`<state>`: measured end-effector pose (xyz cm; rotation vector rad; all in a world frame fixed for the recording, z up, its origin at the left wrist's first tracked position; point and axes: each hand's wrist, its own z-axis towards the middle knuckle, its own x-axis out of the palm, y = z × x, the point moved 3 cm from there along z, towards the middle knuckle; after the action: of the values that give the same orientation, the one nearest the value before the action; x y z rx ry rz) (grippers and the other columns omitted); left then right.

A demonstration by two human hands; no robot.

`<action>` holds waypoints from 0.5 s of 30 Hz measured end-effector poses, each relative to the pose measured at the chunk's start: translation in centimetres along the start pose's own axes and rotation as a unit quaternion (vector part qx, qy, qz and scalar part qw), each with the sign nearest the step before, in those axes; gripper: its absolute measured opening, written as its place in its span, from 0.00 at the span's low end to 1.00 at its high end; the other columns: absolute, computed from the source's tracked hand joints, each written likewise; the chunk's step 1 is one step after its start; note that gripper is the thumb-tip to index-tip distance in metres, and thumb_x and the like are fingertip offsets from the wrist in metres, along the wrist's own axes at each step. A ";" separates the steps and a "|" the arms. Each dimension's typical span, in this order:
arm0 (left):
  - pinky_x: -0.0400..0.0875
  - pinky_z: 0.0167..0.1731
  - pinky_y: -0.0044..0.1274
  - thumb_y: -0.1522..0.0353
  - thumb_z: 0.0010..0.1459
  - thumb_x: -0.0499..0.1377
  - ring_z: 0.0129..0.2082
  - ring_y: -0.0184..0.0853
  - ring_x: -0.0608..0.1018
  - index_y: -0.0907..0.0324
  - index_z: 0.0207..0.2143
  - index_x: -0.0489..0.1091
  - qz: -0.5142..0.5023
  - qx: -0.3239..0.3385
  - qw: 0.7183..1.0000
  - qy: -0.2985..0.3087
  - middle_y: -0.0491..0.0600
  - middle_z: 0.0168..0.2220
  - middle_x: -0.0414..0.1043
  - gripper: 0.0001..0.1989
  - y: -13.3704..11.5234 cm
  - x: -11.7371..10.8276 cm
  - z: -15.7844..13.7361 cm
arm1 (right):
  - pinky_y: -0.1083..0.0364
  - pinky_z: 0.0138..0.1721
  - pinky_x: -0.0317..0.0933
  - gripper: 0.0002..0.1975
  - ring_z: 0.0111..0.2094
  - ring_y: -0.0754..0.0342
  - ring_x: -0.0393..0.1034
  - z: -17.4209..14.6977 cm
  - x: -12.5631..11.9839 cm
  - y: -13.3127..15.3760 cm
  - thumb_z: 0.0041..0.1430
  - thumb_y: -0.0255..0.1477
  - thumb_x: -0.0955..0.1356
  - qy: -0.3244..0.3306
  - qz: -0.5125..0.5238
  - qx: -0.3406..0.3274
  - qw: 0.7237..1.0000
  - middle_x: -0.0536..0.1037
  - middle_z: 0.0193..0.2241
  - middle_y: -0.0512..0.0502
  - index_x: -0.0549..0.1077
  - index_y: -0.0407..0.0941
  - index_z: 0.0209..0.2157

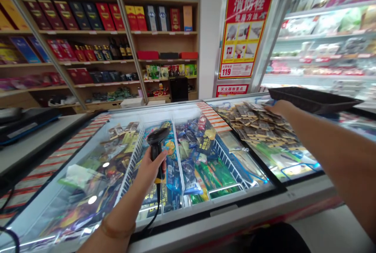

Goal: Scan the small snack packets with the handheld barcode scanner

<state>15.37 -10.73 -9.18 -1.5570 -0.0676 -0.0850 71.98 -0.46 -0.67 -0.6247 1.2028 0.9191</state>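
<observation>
A black handheld barcode scanner (157, 139) is gripped upright in my left hand (152, 161), fingers wrapped round its handle, over the glass-topped freezer (226, 210). Its cable hangs down toward the freezer's front edge. Farther right, my right hand (280, 109) reaches to the back edge of a pile of flat brown packets (261, 125). Its fingers look drawn together at the packets; blur hides what, if anything, is between them. Just behind that hand sits a shallow black tray (314, 100), and I cannot tell whether they touch.
Below the glass, white wire baskets (178, 155) divide bagged frozen goods (190, 174). A counter with a dark device (26, 125) stands at left. Shelves of boxes (102, 16) line the back wall, beside a red and yellow poster (245, 33). A lit display fridge (326, 41) is at right.
</observation>
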 end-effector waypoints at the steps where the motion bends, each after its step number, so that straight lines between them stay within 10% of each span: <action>1: 0.63 0.17 0.21 0.52 0.46 0.70 0.16 0.28 0.67 0.56 0.39 0.62 0.003 0.002 1.000 -0.001 0.37 0.19 0.66 0.27 -0.1 0.0 0.0 | 0.43 0.43 0.65 0.27 0.50 0.33 0.75 0.0 -0.1 -0.3 0.65 0.44 0.67 0.029 -0.014 0.035 0.999 0.77 0.43 0.14 0.81 0.31 0.43; 7: 0.60 0.17 0.20 0.51 0.48 0.69 0.15 0.28 0.66 0.55 0.40 0.62 0.020 0.002 1.000 -0.010 0.37 0.17 0.64 0.26 -0.2 0.2 -0.3 | 0.40 0.43 0.63 0.24 0.53 0.31 0.73 -2.3 -5.4 4.4 0.71 0.36 0.61 -0.052 -0.001 0.032 0.998 0.75 0.47 0.12 0.78 0.30 0.52; 11: 0.60 0.17 0.20 0.51 0.48 0.68 0.15 0.28 0.66 0.55 0.41 0.62 0.021 -0.009 1.000 -0.005 0.37 0.17 0.65 0.27 0.3 0.2 0.0 | 0.36 0.51 0.61 0.23 0.55 0.32 0.72 -6.3 -7.0 15.1 0.73 0.36 0.59 -0.087 0.026 -0.132 0.987 0.78 0.46 0.20 0.78 0.34 0.50; 15: 0.61 0.17 0.20 0.50 0.46 0.69 0.14 0.27 0.65 0.55 0.40 0.61 0.009 -0.011 1.000 0.011 0.36 0.17 0.63 0.28 0.5 0.2 0.1 | 0.34 0.55 0.59 0.13 0.54 0.31 0.72 -12.0 -2.6 26.3 0.65 0.26 0.67 0.034 0.119 -0.262 0.957 0.79 0.46 0.20 0.81 0.33 0.42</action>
<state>15.68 -10.64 -9.69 -1.5779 -0.0352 -0.0890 43.09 2.42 0.12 -0.9521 1.1123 1.4548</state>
